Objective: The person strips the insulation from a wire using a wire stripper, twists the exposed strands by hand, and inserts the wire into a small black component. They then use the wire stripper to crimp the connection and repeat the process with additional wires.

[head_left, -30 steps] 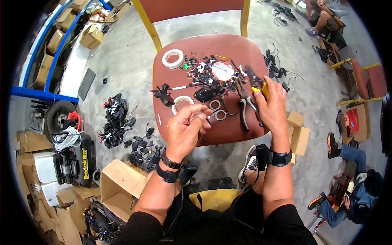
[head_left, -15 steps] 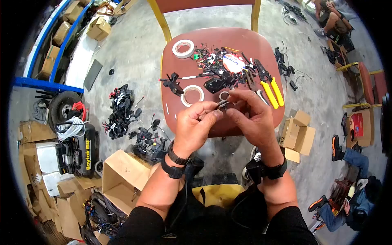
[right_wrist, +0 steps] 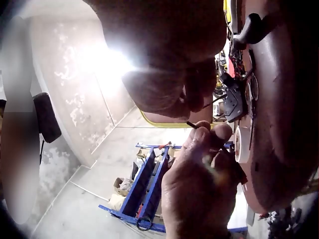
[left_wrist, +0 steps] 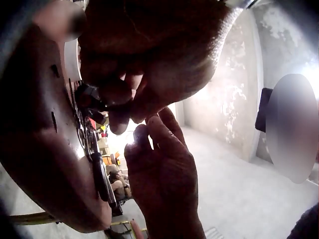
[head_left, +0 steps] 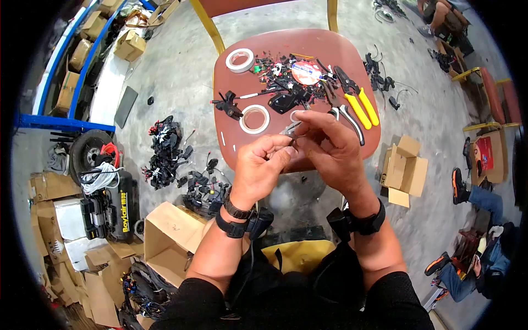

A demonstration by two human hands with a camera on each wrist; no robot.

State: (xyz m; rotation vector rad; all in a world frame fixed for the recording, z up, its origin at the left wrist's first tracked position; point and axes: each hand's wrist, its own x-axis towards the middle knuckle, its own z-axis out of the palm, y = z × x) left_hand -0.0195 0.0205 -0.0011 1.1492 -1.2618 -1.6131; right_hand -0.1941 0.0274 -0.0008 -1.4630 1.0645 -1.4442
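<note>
Over the front of a red chair seat (head_left: 308,163) both hands meet. My left hand (head_left: 258,168) pinches a thin black wire-like piece (right_wrist: 191,124) between thumb and forefinger, its short end sticking out. My right hand (head_left: 335,151) is close against it, fingers bent, fingertips right at the piece; I cannot tell whether they grip it. Scissors (head_left: 295,115) lie partly hidden behind the right fingers. Beyond the hands are a black plastic housing (head_left: 280,102), a pair of yellow-handled pliers (head_left: 360,110) and pliers with black-and-white handles (head_left: 352,126).
Two tape rolls, a near one (head_left: 254,131) and a far one (head_left: 241,68), lie on the seat's left. Small connectors and wire scraps (head_left: 278,74) fill its back. On the floor stand cartons (head_left: 404,170) and piles of black parts (head_left: 168,151). Another person (head_left: 478,269) sits at right.
My right hand has let go of the yellow-handled pliers, now lying on the seat's right, and come left to meet my left hand. The left hand keeps its pinch.
</note>
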